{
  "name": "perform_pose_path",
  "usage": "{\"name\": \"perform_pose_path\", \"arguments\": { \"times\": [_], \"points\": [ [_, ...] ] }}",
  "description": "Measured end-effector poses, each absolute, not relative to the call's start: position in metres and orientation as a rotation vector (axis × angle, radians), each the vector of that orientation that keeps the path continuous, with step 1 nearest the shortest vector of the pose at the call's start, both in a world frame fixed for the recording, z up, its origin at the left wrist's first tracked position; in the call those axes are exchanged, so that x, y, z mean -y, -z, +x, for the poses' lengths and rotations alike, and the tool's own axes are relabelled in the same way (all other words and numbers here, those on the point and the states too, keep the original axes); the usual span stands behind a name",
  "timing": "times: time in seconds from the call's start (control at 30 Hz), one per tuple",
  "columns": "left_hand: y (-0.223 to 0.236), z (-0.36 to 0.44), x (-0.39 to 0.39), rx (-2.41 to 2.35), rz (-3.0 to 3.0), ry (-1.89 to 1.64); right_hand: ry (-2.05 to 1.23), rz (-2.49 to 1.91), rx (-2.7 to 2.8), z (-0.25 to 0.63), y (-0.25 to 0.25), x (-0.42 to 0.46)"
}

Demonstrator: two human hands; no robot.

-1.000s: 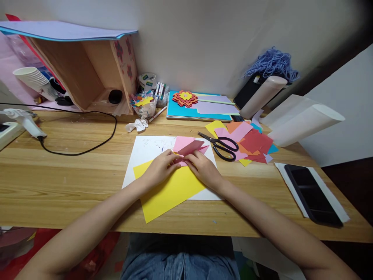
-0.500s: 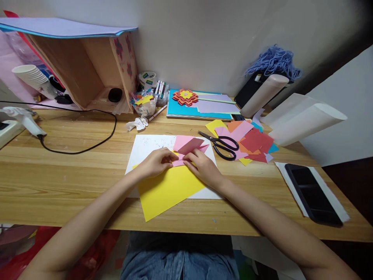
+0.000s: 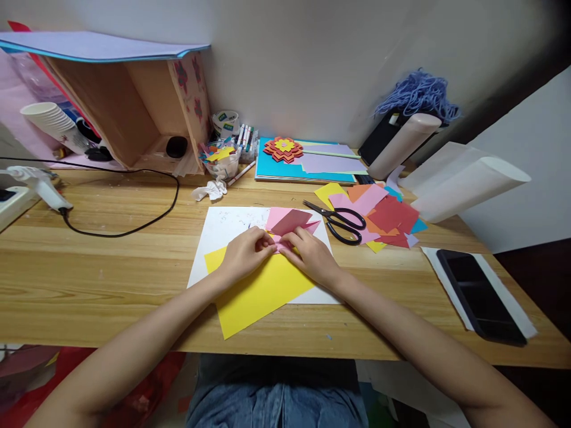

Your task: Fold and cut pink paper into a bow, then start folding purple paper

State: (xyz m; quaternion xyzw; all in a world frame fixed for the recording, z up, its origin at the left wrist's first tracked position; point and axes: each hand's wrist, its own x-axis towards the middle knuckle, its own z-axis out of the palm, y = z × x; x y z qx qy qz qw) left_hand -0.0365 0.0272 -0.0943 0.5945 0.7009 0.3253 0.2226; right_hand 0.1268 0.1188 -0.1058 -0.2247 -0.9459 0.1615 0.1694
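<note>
A folded piece of pink paper (image 3: 291, 222) lies at the top of a yellow sheet (image 3: 256, 297), its upper flaps standing partly raised. My left hand (image 3: 247, 252) presses and pinches its lower left edge with curled fingers. Close beside it, my right hand (image 3: 310, 254) grips the same paper from the right, fingers bent and pressed together. The fingertips of both hands nearly meet and hide the lower part of the fold. Under everything is a white sheet (image 3: 223, 223) with small ink marks.
Black-handled scissors (image 3: 343, 223) and coloured paper scraps (image 3: 395, 220) lie to the right. A phone (image 3: 479, 297) rests near the right edge. Behind are a layered paper flower (image 3: 283, 150), a cup of scraps (image 3: 220, 159) and a cardboard box (image 3: 154, 113). A glue gun (image 3: 42, 187) with its cord is at left.
My left hand has slid a little to the right along the pink paper, closer to the right hand. My right hand stays almost in place.
</note>
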Motion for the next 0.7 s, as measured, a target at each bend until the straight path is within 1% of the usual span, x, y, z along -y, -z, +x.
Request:
{"name": "perform_pose_path", "arguments": {
  "times": [0.1,0.2,0.47,0.6,0.7],
  "points": [
    [0.096,-0.031,-0.028,-2.014,1.681,-0.892,-0.46,-0.642,2.685,0.127,0.105,-0.118],
    [0.096,-0.032,-0.029,-1.98,1.68,-0.862,-0.464,-0.645,2.685,0.127,0.105,-0.118],
    [0.101,-0.051,-0.034,-1.718,1.583,-0.857,-0.469,-0.644,2.704,0.127,0.106,-0.119],
    [0.092,-0.062,-0.03,-1.518,1.564,-0.833,-0.525,-0.65,2.692,0.127,0.105,-0.12],
    [0.084,-0.065,-0.028,-1.55,1.556,-0.793,-0.608,-0.654,2.663,0.127,0.105,-0.121]
  ]
}}
